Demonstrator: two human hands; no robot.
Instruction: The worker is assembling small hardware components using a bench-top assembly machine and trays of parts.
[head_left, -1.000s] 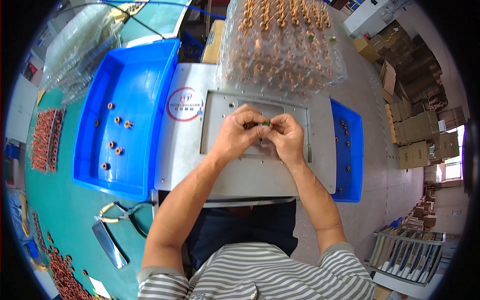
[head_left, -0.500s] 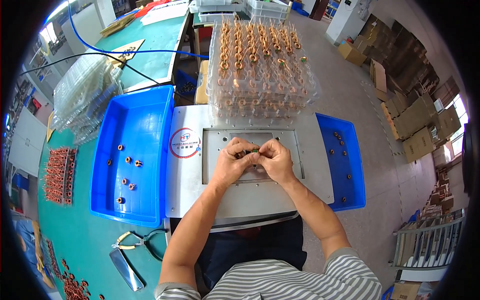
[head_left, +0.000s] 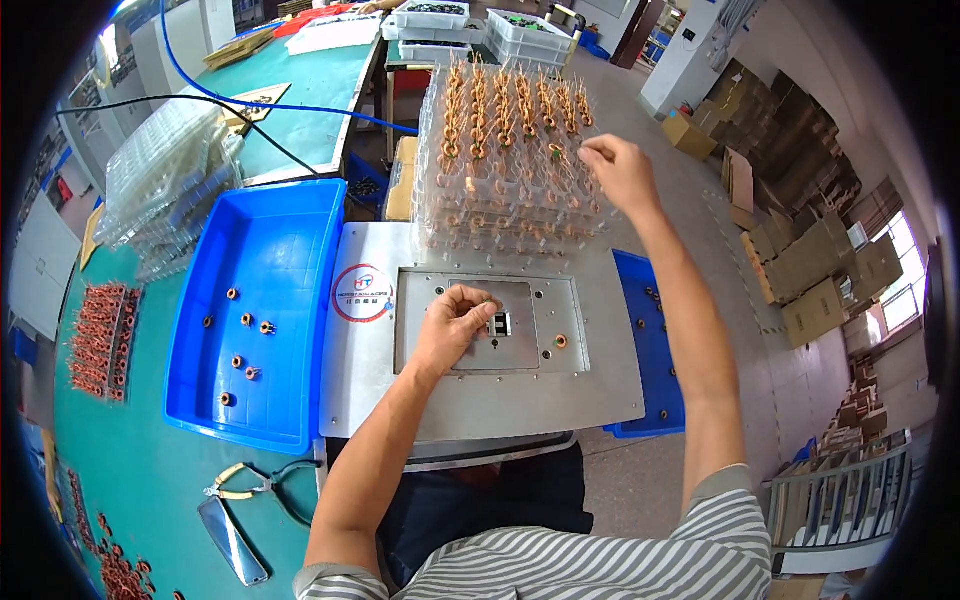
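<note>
To my left: pliers [head_left: 264, 483], one; glossy slab [head_left: 234, 542], one. To my right: cardboard boxes [head_left: 815, 312], several; slatted rack [head_left: 848, 500], one.

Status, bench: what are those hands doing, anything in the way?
Left hand pinched by the slot, contents unclear. Right hand at right side of clear tray stack, grip unclear. Loose copper coil right of slot; nothing visibly blocking hands.

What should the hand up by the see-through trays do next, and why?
Maybe the right hand should pinch the nearest copper-coloured coil gently and lift it, unless it already grips one, which I can't tell. It is right beside the coils on the clear trays, while the left hand is at the metal worktop.
</note>
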